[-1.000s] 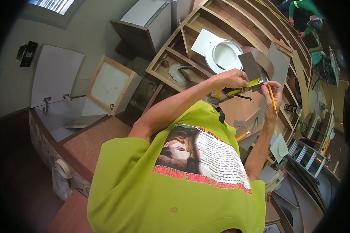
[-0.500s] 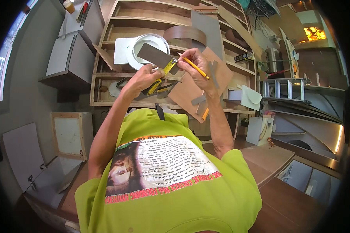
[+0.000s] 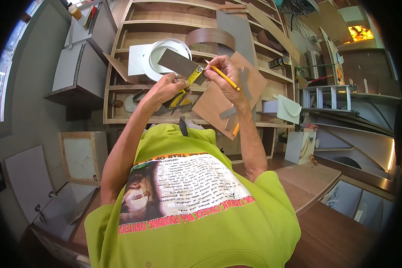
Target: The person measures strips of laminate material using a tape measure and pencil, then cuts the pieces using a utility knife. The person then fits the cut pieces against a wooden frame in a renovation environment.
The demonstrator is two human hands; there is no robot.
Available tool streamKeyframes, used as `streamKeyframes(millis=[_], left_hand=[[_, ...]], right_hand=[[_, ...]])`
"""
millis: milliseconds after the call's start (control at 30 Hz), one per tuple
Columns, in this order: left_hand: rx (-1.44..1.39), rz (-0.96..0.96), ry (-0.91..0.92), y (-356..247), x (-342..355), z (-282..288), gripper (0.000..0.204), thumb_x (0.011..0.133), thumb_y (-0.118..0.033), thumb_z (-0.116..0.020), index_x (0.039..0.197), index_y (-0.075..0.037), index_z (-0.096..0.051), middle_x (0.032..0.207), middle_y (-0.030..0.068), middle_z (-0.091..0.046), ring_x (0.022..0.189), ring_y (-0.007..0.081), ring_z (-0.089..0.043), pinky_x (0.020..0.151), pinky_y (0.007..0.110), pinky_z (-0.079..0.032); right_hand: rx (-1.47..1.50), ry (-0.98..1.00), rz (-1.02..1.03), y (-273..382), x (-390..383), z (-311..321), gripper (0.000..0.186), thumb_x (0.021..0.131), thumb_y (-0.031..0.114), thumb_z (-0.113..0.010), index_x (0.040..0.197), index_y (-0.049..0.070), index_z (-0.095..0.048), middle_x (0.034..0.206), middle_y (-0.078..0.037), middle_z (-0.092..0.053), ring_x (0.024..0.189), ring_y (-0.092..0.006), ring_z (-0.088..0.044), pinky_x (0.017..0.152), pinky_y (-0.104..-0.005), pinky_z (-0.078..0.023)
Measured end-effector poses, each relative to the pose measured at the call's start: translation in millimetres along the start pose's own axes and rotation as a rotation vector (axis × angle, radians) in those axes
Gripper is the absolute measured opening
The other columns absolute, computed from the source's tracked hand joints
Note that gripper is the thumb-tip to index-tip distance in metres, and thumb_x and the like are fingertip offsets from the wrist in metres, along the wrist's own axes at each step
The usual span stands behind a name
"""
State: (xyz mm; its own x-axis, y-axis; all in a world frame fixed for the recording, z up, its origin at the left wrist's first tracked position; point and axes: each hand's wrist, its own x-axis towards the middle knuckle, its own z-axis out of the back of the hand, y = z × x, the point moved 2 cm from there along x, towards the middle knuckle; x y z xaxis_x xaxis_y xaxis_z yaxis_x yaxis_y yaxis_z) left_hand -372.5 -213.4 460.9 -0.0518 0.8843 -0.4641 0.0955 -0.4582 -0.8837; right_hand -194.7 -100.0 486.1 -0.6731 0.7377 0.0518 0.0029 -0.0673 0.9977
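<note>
My left hand [image 3: 166,88] is closed around a yellow-and-black tape measure [image 3: 177,99]. A short length of its yellow blade [image 3: 194,75] is out and lies across a flat grey-brown rectangular piece [image 3: 177,62] near its right end. The fingers of my left hand also touch the near edge of this piece. My right hand [image 3: 225,71] holds a yellow pencil [image 3: 226,78], its tip pointing up and left. The thumb and fingertips of that hand meet the blade's end at the piece's corner. Beneath the piece sits a white round ring-shaped part [image 3: 155,50].
An open wooden frame with shelf-like compartments [image 3: 161,26] lies ahead. On it rest a curved brown strip [image 3: 210,36], a grey panel [image 3: 236,31] and a thin wooden sheet [image 3: 210,105]. Grey cabinets [image 3: 73,71] stand left; a metal ladder [image 3: 328,98] lies right.
My hands keep nearly the same pose on the tape measure, piece and pencil. The view has shifted slightly.
</note>
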Motion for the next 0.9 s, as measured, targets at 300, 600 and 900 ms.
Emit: streamKeyframes(millis=[300,600,900], left_hand=[[0.023,0.007,-0.015,-0.6,-0.2,1.4,0.044,0.086,-0.029,-0.064,0.112,0.006,-0.062,0.094,0.0133,-0.069,0.08,0.0156,-0.064,0.073,0.026,-0.051],[-0.021,-0.006,-0.007,-10.4,-7.5,0.9,0.042,0.087,-0.03,-0.064,0.11,0.006,-0.062,0.094,0.0122,-0.068,0.079,0.0141,-0.063,0.071,0.026,-0.051],[-0.033,-0.052,0.015,5.3,9.5,9.9,0.041,0.089,-0.028,-0.062,0.111,0.006,-0.061,0.091,0.0121,-0.07,0.075,0.0132,-0.063,0.068,0.026,-0.051]], right_hand=[[-0.001,0.008,0.003,1.0,2.3,-0.9,0.021,0.089,0.001,-0.065,0.107,0.005,-0.054,0.092,-0.003,-0.06,0.084,-0.0081,-0.06,0.076,-0.0255,-0.058],[0.001,0.014,0.008,1.2,4.8,-2.5,0.021,0.089,0.0,-0.066,0.107,0.005,-0.054,0.092,-0.003,-0.061,0.085,-0.009,-0.06,0.076,-0.0257,-0.057],[-0.118,0.008,0.024,35.2,25.3,11.4,0.021,0.095,0.012,-0.064,0.112,0.002,-0.057,0.096,-0.004,-0.064,0.089,-0.0095,-0.062,0.083,-0.0249,-0.053]])
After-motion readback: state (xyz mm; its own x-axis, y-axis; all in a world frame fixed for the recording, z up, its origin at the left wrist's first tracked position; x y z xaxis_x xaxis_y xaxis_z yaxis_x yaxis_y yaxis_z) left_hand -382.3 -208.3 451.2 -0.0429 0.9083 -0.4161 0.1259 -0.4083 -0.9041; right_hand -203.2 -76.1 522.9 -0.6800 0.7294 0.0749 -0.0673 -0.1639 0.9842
